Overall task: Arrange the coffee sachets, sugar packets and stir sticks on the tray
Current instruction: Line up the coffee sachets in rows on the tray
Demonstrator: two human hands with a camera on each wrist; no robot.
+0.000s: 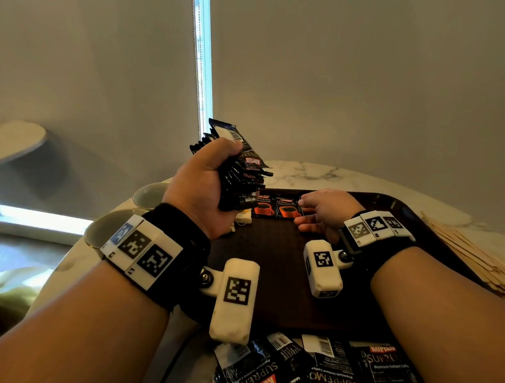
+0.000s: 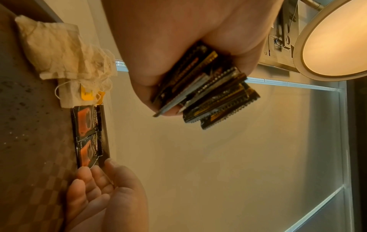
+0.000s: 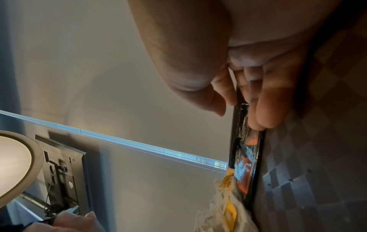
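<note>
My left hand (image 1: 210,182) is raised over the tray's far left and grips a thick bundle of black coffee sachets (image 1: 244,165); the left wrist view shows the bundle (image 2: 208,94) edge-on in the curled fingers. Two sachets (image 1: 275,209) with orange cups lie flat side by side along the far rim of the dark brown tray (image 1: 278,263). My right hand (image 1: 319,214) rests low on the tray, and its fingertips (image 3: 264,113) touch the right-hand sachet (image 3: 246,157). Wooden stir sticks (image 1: 483,258) lie off the tray's right edge. No sugar packets are visible.
Tea bags with yellow tags (image 1: 242,218) sit left of the laid sachets. Several loose sachets (image 1: 313,364) lie on the marble table at the tray's near edge. Two cups (image 1: 129,215) stand to the left. A wall lamp (image 2: 333,40) hangs nearby.
</note>
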